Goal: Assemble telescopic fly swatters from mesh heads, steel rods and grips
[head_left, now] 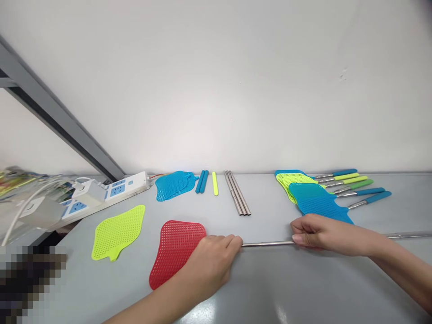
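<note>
A red perforated fly swatter head (178,247) lies low in the middle left, its neck hidden under my left hand (216,261). That hand is closed where the head meets a thin steel telescopic rod (268,244). Farther along, my right hand (312,234) pinches the same rod between thumb and fingers. Past my right wrist the rod runs on to the right edge of the view. Just behind my right hand is a blue fly swatter (320,204), at the front of a fanned pile of finished-looking swatters with blue, yellow and green handles (359,183).
A loose yellow swatter head (118,231) lies at the left, and blue heads (173,185) lie farther back. Beside these are blue handle sleeves (202,181), a yellow sleeve (215,183) and steel rods (238,193). A power strip (126,189) with plugs stands by the left edge.
</note>
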`<state>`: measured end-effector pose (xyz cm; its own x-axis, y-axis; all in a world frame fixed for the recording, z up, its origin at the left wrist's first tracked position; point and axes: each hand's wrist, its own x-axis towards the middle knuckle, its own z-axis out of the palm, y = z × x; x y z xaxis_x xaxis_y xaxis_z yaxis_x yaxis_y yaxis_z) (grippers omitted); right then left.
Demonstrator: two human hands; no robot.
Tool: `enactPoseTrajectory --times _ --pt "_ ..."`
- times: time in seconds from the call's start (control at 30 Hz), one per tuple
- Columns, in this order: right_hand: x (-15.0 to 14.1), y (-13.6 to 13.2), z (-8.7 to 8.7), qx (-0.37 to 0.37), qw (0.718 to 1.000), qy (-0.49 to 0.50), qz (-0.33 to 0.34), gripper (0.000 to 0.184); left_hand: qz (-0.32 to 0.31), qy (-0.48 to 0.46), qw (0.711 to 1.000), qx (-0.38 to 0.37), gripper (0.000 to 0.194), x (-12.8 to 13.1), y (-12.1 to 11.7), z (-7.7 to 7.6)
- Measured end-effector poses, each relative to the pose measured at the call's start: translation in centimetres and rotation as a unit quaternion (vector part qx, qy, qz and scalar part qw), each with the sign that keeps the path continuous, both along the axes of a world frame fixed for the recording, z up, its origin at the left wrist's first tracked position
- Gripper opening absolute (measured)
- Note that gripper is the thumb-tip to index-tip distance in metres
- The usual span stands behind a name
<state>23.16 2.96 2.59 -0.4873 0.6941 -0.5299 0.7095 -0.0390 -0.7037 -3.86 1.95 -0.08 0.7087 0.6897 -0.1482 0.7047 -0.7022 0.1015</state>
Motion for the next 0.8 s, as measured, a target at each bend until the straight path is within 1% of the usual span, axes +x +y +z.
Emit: enactPoseTrajectory --times 0.1,0.13,0.2,0.3,0.37,0.43,0.53,0.67,0.8 --pt "-0.3 -0.1 -0.2 0.024 1.000 -0.006 -0.006 0.034 0.004 -0.007 1.000 0.006 0.023 -0.2 0.0 -0.1" --pt "-0.4 -0.2 -0.2 0.020 1.000 -0.001 -0.011 0.035 0.003 -0.012 1.000 0.011 0.022 -0.2 0.1 -0.2" --pt "-0.6 -0.3 -0.5 -0.027 0.999 0.021 -0.016 0.036 -0.005 -0.023 0.999 0.022 0.020 -0.4 0.1 -0.5" --pt "-0.8 -0.4 -0.9 -0.143 0.988 0.062 -0.008 0.038 -0.029 -0.035 0.998 0.037 0.015 -0.7 0.1 -0.7" --pt "-0.8 -0.3 -1.0 -0.181 0.980 0.079 -0.002 0.038 -0.039 -0.037 0.998 0.041 0.014 -0.7 0.1 -0.8" --pt "-0.9 -0.3 -0.8 -0.176 0.980 0.087 0.000 0.037 -0.038 -0.038 0.998 0.044 0.014 -0.7 0.1 -0.9" --pt "-1.1 -0.2 -0.3 -0.141 0.986 0.089 0.010 0.034 -0.036 -0.040 0.997 0.047 0.013 -0.7 0.2 -1.0" --pt "-1.1 -0.2 0.1 -0.100 0.993 0.058 0.021 0.022 -0.049 -0.050 0.996 0.047 0.012 -0.7 0.3 -0.8" --pt "0.1 0.1 -0.2 -0.104 0.994 0.023 0.011 0.020 -0.047 -0.036 0.997 0.046 0.013 -0.8 0.3 -0.6"
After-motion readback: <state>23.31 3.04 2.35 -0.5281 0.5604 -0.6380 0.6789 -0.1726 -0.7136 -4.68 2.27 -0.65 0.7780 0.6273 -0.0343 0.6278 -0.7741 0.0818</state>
